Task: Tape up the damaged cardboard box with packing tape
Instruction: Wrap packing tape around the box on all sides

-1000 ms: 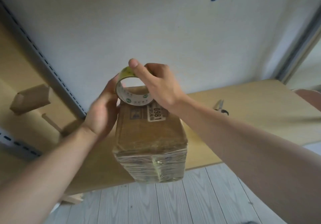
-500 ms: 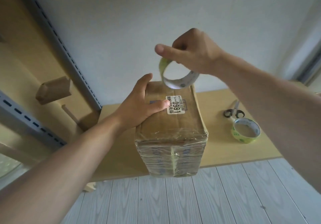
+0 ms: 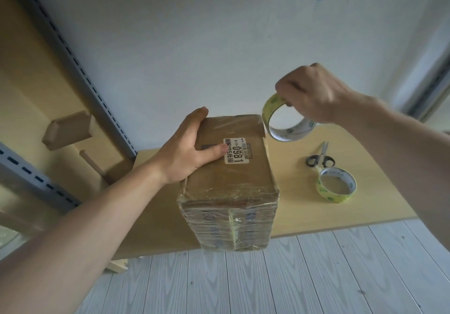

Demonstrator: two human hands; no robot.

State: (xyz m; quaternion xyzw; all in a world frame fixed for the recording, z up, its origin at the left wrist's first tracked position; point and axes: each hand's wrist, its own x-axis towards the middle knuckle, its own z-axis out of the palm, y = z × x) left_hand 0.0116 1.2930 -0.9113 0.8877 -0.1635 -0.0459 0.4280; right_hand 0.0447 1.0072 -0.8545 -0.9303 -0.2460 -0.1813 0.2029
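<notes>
The cardboard box [image 3: 229,182] is stood upright at the front edge of the tabletop [image 3: 379,143], left of the middle, with its near face wrapped in clear tape and set at that edge. Its top is clasped by the left hand [image 3: 187,153] – the thumb [image 3: 214,154] is pressed onto the white label [image 3: 236,153], while the fingers are laid over the top's left edge toward the far left corner. A roll of packing tape [image 3: 292,132] is pinched at its upper rim by the curled fingers of the right hand [image 3: 314,94] and held in the air just beside the box's far right top corner – whether a strip already joins roll and box cannot be told. A second roll of tape [image 3: 336,188] is laid flat toward the tabletop's right edge, and black-handled scissors [image 3: 320,159] are placed just behind it, touching or nearly so.
</notes>
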